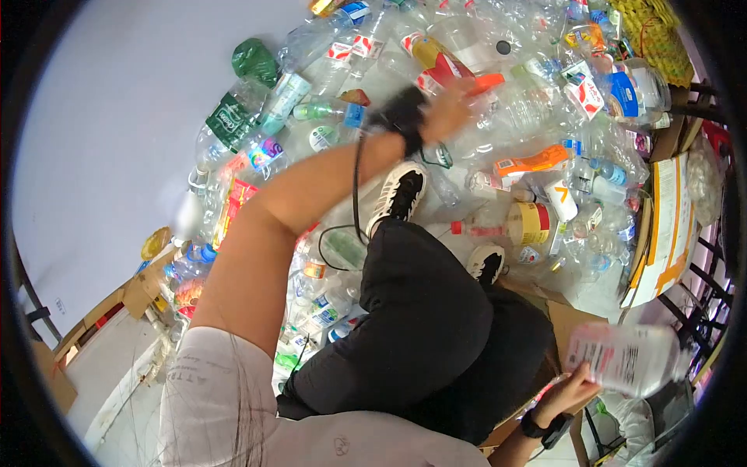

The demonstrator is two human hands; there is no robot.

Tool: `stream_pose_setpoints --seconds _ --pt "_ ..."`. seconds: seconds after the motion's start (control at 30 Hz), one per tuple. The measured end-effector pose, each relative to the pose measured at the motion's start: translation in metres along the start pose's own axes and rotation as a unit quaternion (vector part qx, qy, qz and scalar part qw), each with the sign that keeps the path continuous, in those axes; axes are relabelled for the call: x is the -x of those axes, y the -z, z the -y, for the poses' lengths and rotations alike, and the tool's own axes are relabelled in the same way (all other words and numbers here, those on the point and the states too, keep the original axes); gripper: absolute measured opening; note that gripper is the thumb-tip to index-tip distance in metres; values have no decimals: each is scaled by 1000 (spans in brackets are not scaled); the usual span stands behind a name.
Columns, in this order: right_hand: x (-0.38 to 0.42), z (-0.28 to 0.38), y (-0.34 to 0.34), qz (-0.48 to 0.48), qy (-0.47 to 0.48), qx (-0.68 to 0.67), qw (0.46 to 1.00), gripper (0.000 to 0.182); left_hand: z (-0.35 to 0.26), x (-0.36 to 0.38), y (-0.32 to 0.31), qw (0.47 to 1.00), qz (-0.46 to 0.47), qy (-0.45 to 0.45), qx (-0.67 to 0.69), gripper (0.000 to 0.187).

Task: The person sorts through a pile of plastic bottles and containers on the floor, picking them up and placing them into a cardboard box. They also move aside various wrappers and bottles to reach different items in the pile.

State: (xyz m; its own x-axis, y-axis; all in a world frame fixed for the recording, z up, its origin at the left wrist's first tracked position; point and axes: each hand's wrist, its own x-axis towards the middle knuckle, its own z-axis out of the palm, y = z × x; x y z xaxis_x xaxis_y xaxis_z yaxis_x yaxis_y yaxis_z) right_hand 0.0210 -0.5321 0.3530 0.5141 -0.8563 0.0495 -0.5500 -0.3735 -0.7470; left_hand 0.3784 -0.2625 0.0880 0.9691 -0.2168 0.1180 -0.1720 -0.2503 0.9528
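Observation:
My left hand (pixel 450 111) is stretched out over a heap of plastic bottles, smeared by motion, with a black strap and device at the wrist. Right at its fingertips is an orange-red piece (pixel 486 84); whether the fingers hold it I cannot tell. Low on the right, my right hand (pixel 576 387) has its fingers closed on the end of a clear plastic bottle (pixel 622 359) with a printed label. The bottle lies sideways, its neck pointing right. A dark watch sits on that wrist.
Around my shoes (pixel 398 194) spread many empty bottles, including one with a yellow label (pixel 531 223) and a green-labelled one (pixel 231 117). A cardboard box (pixel 661 226) stands at the right, below a yellow-green woven sack (pixel 657 35). A dark cable (pixel 356 187) hangs from my left wrist.

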Motion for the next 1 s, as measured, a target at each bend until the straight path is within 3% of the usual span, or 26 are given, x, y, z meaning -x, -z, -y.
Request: stream_pose_setpoints --seconds 0.07,0.1,0.13,0.2,0.33,0.43,0.47,0.53,0.57,0.63,0.67,0.73,0.77,0.8,0.87,0.9,0.93,0.97,1.0 --pt "1 -11 14 -30 -5 -60 998 52 15 -9 99 947 -31 91 -306 44" --pt "0 -17 12 -30 -6 -55 998 52 62 -13 125 903 -86 63 -416 46" --pt "2 -24 10 -46 -12 -96 994 55 60 -8 156 878 -7 126 -461 49" --pt "5 -39 5 -92 -19 -113 989 61 61 14 178 855 -47 237 -458 60" --pt "6 -27 -1 -42 -18 -118 992 75 100 34 192 827 -38 281 -485 79" --pt "8 -18 -5 -1 -24 -110 994 78 142 28 194 818 -7 330 -472 89" --pt "9 -11 -11 5 -14 -111 994 78 176 31 192 881 -43 313 -353 97" --pt "10 -13 -13 -16 -16 -106 994 78 174 35 177 854 -27 410 -320 80" --pt "9 -16 -10 -16 -19 -111 994 78 172 40 170 855 -25 409 -317 80" --pt "3 -32 -2 -3 2 -121 993 77 163 50 155 837 -57 425 -339 61" --pt "4 -37 3 -8 3 -120 993 77 156 57 151 840 -54 422 -337 61" --pt "10 -27 -6 -23 -10 -131 991 75 138 72 142 908 -94 394 -106 72" --pt "11 -28 -9 -40 -10 -158 987 71 148 86 139 911 -92 389 -103 72" --pt "13 -27 -9 -33 -22 -182 982 64 170 105 136 918 -141 364 -63 66" --pt "16 -22 -12 -73 -51 -181 980 54 145 119 129 942 -194 266 60 58" --pt "15 -34 -6 -88 -55 -185 977 39 114 127 125 927 -241 276 77 61" --pt "13 -44 -1 -92 -54 -141 984 35 85 133 127 929 -245 275 38 62" --pt "12 -50 0 -82 -43 -53 994 31 104 148 137 936 -222 271 43 58" --pt "12 -55 2 -73 -32 33 996 28 89 153 148 955 -153 248 64 51"
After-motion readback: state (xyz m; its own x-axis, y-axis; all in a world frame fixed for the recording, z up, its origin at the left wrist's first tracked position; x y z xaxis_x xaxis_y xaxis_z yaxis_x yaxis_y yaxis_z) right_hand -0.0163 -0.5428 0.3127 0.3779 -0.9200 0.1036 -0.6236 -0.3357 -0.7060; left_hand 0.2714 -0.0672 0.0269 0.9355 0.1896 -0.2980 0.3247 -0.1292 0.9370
